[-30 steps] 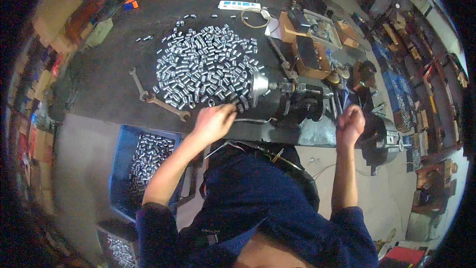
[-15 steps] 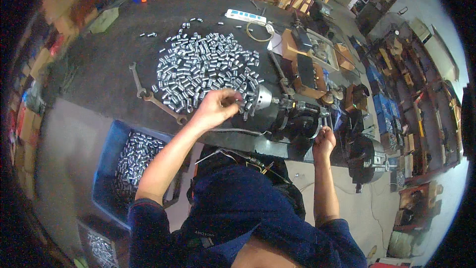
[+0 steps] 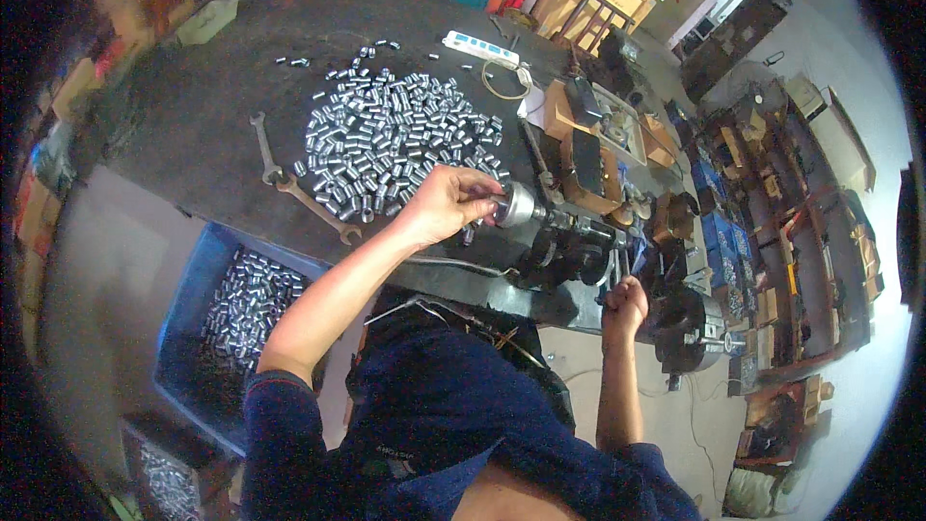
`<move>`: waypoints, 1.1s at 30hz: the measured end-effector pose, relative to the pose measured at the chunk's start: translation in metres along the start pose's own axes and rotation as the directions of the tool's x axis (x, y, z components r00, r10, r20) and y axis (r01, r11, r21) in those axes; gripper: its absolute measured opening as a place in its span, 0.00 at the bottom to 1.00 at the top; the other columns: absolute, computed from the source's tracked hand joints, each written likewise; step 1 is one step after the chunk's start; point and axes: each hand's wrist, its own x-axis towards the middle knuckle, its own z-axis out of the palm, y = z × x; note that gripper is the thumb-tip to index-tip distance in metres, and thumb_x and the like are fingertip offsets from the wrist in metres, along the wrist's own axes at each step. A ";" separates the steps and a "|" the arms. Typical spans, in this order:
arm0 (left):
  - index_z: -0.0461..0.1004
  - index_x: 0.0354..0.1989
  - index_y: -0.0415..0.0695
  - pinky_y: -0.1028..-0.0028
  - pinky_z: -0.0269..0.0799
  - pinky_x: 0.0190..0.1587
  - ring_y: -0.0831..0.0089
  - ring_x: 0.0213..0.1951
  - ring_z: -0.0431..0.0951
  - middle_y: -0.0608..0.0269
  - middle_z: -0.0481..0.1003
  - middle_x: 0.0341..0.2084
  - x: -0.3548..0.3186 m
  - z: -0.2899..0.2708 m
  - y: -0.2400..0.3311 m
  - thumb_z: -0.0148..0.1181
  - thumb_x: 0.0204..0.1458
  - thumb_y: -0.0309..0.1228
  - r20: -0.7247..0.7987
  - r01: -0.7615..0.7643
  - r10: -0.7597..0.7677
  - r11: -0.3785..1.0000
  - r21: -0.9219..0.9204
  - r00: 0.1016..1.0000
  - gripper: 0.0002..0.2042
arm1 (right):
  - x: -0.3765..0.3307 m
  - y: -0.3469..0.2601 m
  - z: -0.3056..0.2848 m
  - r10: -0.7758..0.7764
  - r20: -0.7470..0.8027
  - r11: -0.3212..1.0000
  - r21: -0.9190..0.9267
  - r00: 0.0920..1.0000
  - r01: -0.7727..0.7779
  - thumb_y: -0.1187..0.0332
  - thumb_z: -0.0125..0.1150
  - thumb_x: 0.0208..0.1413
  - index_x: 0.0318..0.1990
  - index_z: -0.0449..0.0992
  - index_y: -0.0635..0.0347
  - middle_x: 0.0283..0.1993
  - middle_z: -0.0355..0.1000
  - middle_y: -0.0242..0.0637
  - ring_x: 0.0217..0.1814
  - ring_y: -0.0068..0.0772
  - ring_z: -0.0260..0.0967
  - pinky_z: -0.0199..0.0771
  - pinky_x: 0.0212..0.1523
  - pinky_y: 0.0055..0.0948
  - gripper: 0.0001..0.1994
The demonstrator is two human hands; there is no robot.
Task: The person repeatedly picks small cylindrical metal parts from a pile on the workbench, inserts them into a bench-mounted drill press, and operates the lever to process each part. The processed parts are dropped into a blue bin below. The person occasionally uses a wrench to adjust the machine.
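One left hand [image 3: 453,205], fingers together, meets the metal chuck [image 3: 518,205], cylindrical sleeves [image 3: 397,140] at its ten o'clock; right hand [image 3: 626,301] clamps fingers around a lever [image 3: 625,262].

Those little metal cylinders [image 3: 386,125] are super shiny and smooth, while the silvery cone-shaped piece [image 3: 518,205] looks more satin. Tabletop [image 3: 207,96] is dark and pretty matt, wrenches [image 3: 263,147] are dull metal. Bin [image 3: 177,323] looks like smooth blue plastic, power strip [image 3: 482,46] white plastic, shirt [image 3: 434,391] matt navy cloth, box [image 3: 586,197] brown cardboard.
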 end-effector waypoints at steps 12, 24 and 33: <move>0.63 0.12 0.36 0.64 0.57 0.17 0.54 0.13 0.64 0.48 0.62 0.08 0.002 0.021 -0.012 0.47 0.50 0.35 -0.308 0.067 0.126 0.835 0.546 0.943 0.18 | 0.079 -0.045 0.071 -0.116 0.131 0.984 0.152 0.985 0.095 0.65 0.40 0.50 0.22 0.64 0.59 0.13 0.49 0.24 0.12 0.16 0.41 0.40 0.12 0.17 0.10; 0.64 0.11 0.38 0.61 0.60 0.18 0.53 0.14 0.66 0.50 0.63 0.08 0.005 0.026 -0.008 0.48 0.48 0.33 -0.202 -0.068 0.377 0.592 0.803 0.904 0.16 | 0.037 0.034 -0.005 0.186 0.011 0.979 0.076 0.982 -0.187 0.68 0.48 0.47 0.26 0.66 0.60 0.16 0.58 0.28 0.15 0.22 0.55 0.55 0.15 0.20 0.05; 0.64 0.09 0.38 0.61 0.59 0.18 0.53 0.13 0.66 0.50 0.63 0.07 0.007 0.026 -0.006 0.48 0.47 0.31 -0.180 -0.068 0.359 0.581 0.811 0.916 0.16 | 0.002 -0.052 0.025 -0.074 0.268 0.987 0.160 0.961 0.031 0.64 0.41 0.53 0.21 0.61 0.57 0.13 0.50 0.25 0.12 0.15 0.43 0.42 0.11 0.16 0.12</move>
